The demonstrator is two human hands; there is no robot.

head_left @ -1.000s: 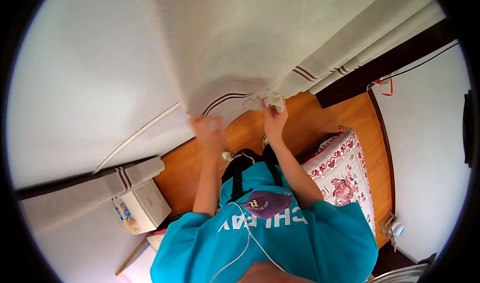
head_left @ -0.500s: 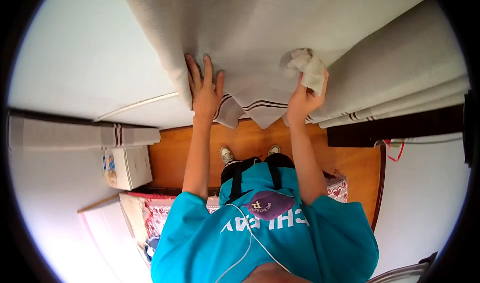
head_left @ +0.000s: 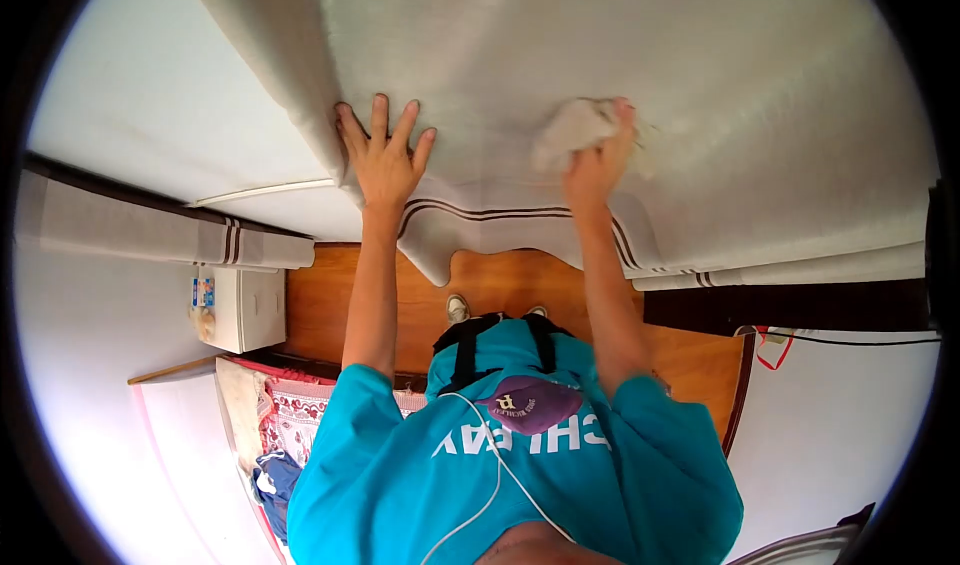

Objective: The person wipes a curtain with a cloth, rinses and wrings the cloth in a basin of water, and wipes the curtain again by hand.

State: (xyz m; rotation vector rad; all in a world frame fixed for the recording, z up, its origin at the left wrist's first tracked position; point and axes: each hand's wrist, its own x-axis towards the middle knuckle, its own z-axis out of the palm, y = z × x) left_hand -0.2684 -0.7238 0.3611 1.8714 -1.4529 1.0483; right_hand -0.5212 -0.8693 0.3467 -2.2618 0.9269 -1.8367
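From a distance, I see the teal T-shirt (head_left: 590,480) nearest; beyond it the left hand (head_left: 388,170) lies, fingers spread, on the stripe-hemmed curtain (head_left: 480,75). The right hand (head_left: 598,165), motion-blurred, has its grip pinching a crumpled pale cloth (head_left: 572,133), seemingly against that curtain. I judge the step as rubbing cloth on fabric; the next move calls for a flat, steadying left palm. Farther off is the orange-brown floor (head_left: 510,268).

1 cloth (head_left: 572,133), 2 shoes (head_left: 458,309), 1 cabinet (head_left: 258,310)

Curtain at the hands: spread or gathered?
Spread: the curtain hangs broad and mostly smooth under the left hand, its striped hem wavy.
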